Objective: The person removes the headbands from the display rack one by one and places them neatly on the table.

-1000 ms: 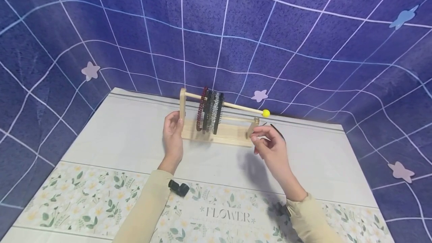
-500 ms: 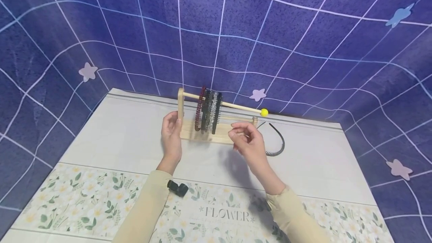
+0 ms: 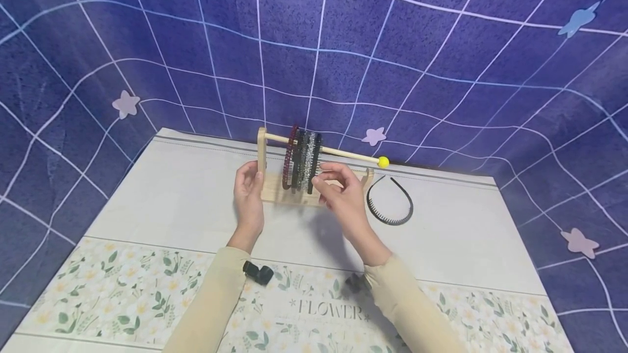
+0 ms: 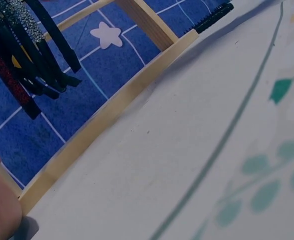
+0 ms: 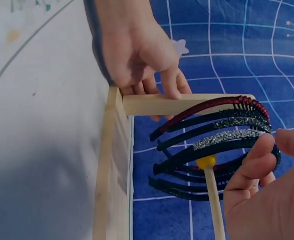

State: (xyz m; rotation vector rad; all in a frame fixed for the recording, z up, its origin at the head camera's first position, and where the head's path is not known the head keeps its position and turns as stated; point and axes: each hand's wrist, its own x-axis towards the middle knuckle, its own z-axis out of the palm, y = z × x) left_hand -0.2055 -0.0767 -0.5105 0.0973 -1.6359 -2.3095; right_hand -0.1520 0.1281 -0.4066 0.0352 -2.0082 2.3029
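Several headbands (image 3: 308, 162), dark red, black and silver-glittered, hang in a row on the upper wooden rod (image 3: 348, 153) of a stand. A yellow ball (image 3: 384, 162) caps the rod's free end. My left hand (image 3: 249, 200) grips the stand's left upright (image 3: 261, 151), its thumb in front. In the right wrist view, the left hand (image 5: 141, 55) holds that upright from the far side. My right hand (image 3: 338, 189) is beside the nearest black headband, fingers loosely bent and fingertips apart. In the right wrist view, its fingers (image 5: 259, 160) overlap the headbands' edge; contact is unclear.
A black toothed headband (image 3: 392, 221) lies on the table right of the stand. The stand's wooden base (image 3: 284, 196) sits near the table's back edge, before a blue grid-patterned cloth (image 3: 343, 70). A white and floral cover (image 3: 147, 200) spreads over the table.
My right hand has moved left from the stand's right upright to the hanging headbands, uncovering the loose headband on the table. My left hand keeps hold of the left upright.
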